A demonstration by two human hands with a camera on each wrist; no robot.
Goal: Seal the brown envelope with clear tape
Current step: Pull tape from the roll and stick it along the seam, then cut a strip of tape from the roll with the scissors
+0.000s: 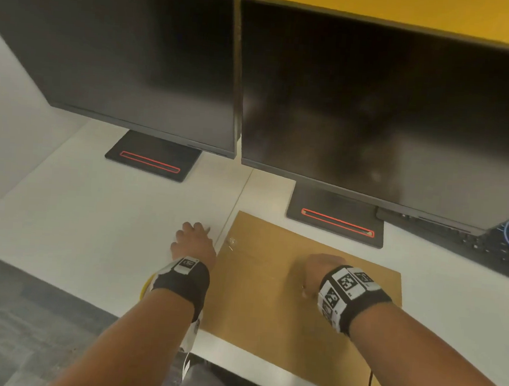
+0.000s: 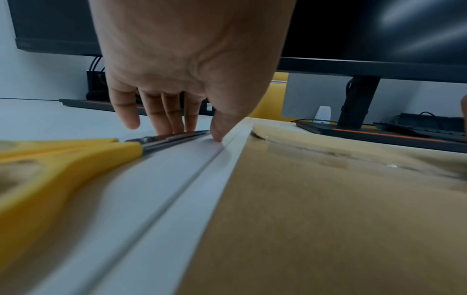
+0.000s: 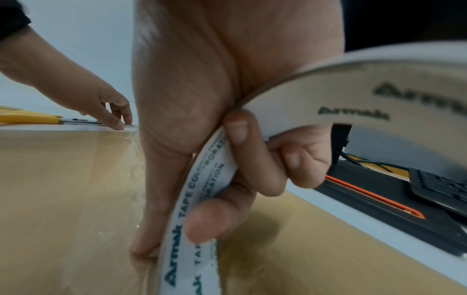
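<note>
The brown envelope lies flat on the white desk, with a strip of clear tape running across it. My right hand rests on the envelope and grips the tape roll, its fingers curled through the white printed core. The thumb presses down on the envelope at the tape. In the head view the roll is hidden under the hand. My left hand is on the desk just left of the envelope, with straight fingers touching the blades of yellow-handled scissors.
Two dark monitors stand on black bases behind the envelope. A black keyboard and blue cable lie at the far right. The desk's front edge runs under my forearms, and the envelope overhangs it.
</note>
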